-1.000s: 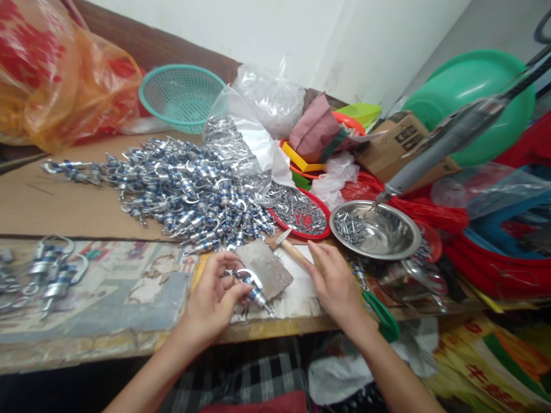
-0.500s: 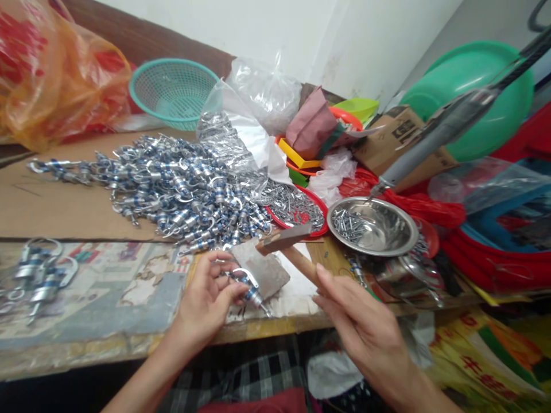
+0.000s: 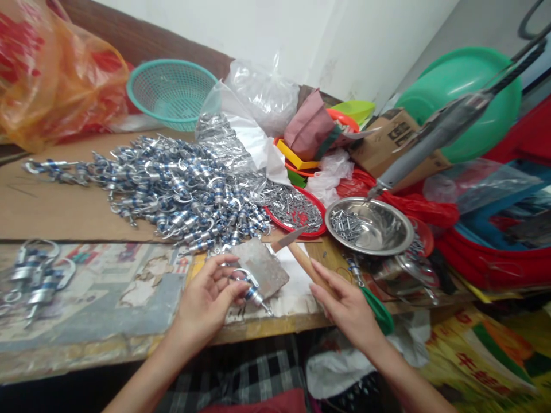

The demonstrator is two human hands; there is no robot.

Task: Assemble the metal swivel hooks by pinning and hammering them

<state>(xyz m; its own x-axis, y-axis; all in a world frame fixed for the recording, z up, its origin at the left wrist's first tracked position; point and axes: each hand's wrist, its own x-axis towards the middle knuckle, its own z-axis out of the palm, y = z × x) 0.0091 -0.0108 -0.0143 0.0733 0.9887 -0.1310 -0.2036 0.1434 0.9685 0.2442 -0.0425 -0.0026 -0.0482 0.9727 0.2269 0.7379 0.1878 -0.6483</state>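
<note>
My left hand (image 3: 209,298) pinches a silver-and-blue metal hook fitting (image 3: 253,295) between thumb and fingers. The fitting lies over the near edge of a flat grey metal block (image 3: 269,269), its thin tip pointing toward the table edge. My right hand (image 3: 346,307) is closed around the wooden handle of a hammer (image 3: 307,265). The hammer's head is raised above the far right part of the block, apart from the fitting. Behind my left hand spreads a large pile of similar fittings (image 3: 172,183).
A red tray (image 3: 319,212) of small metal pins and a steel bowl (image 3: 387,232) with more pins stand beyond my right hand. Several fittings (image 3: 41,281) lie at the left. A grey rod-like tool (image 3: 430,143) slants down over the bowl. A green dish (image 3: 379,312) sits by my right wrist.
My right hand has drawn back a little toward the block, and the hammer's head has tilted so it looks narrower. The green dish shows more. My left hand keeps its hold.
</note>
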